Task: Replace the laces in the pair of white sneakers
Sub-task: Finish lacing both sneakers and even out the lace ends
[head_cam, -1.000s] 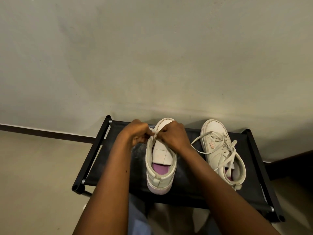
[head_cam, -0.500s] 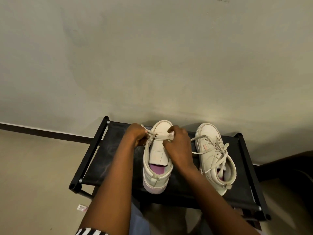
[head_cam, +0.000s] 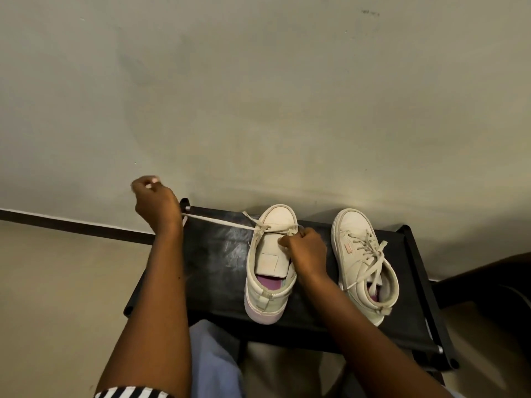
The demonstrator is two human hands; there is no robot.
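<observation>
While one sneaker stands laced, the other has its lace pulled taut to the left

Where the black table [head_cam: 218,262] stands against the wall [head_cam: 258,96], two white sneakers sit side by side on its top, toes toward the wall. The open sneaker [head_cam: 267,285] is near the middle, its tongue bare and a purple insole showing. A single lace [head_cam: 218,221] crosses its foremost eyelets. From there the lace runs in a straight, tight line leftward over the table's far left corner to the left hand [head_cam: 155,201]. That hand is raised beyond the table edge, fingers closed in a fist around the lace. A short loose end sticks up beside the toe. The right hand [head_cam: 306,248] rests on the open sneaker's right side, fingers curled and gripping the upper at the eyelet edge. The laced sneaker [head_cam: 365,265] stands apart to the right, untouched, its bow ends lying slack across the opening. A striped sleeve [head_cam: 132,393] shows at the left arm's lower end.
</observation>
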